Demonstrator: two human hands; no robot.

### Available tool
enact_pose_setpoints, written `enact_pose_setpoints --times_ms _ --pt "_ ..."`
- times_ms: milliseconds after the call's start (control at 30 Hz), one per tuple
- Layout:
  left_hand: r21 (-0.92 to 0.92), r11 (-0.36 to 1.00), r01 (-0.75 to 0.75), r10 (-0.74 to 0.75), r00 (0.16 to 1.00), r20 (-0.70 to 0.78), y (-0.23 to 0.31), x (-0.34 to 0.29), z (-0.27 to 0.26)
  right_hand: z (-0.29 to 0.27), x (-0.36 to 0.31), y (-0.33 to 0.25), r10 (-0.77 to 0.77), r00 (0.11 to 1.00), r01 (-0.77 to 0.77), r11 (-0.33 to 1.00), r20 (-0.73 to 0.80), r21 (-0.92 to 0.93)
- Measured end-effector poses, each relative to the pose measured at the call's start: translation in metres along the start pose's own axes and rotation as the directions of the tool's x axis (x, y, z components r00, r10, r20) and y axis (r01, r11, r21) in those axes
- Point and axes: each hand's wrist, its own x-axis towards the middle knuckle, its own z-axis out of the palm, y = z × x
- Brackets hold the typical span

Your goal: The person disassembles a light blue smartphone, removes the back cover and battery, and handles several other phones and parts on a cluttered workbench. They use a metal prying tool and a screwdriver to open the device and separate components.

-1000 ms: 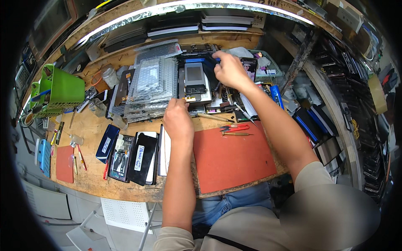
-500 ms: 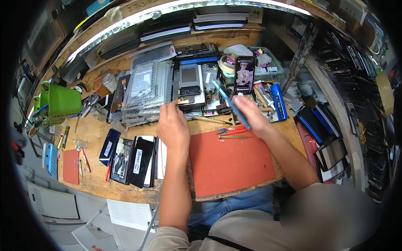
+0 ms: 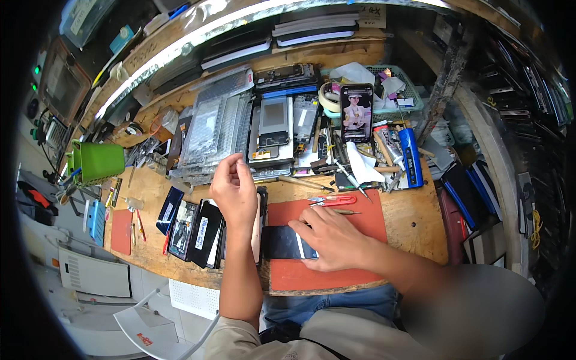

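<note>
The step in hand looks to be settling the phone (image 3: 279,242) on the left part of the red mat (image 3: 345,279), at the desk's (image 3: 420,222) near side. The right grip (image 3: 330,241) is pinching the phone's right end, thumb on the near side. The left grip (image 3: 235,195) hangs left of the mat, curled; whether its tips meet I cannot tell. The next move seems to call for keeping the phone flat and bringing the left grip to its free end.
</note>
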Motion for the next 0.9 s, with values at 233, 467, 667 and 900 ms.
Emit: enact_pose_setpoints --times_ms 233,467,667,900 --pt "0.276 0.936 -0.22 0.126 0.939 0.32 0.045 0.068 0.027 0.001 -0.002 0.006 0.025 0.999 -0.026 0.999 0.036 0.029" --pt "0.181 0.969 -0.171 0.134 0.97 0.201 0.086 0.076 0.009 -0.003 0.001 0.005 -0.048 0.999 0.049 0.996 -0.021 0.074" --pt "0.178 0.965 -0.192 0.139 0.952 0.273 0.045 -0.006 -0.03 -0.003 0.0 0.002 -0.022 1.0 0.022 1.0 -0.011 -0.008" --pt "0.024 0.967 0.253 -0.241 0.886 0.396 0.017 -0.088 -0.083 -0.016 0.008 -0.01 0.063 0.944 -0.033 0.995 -0.324 0.099"
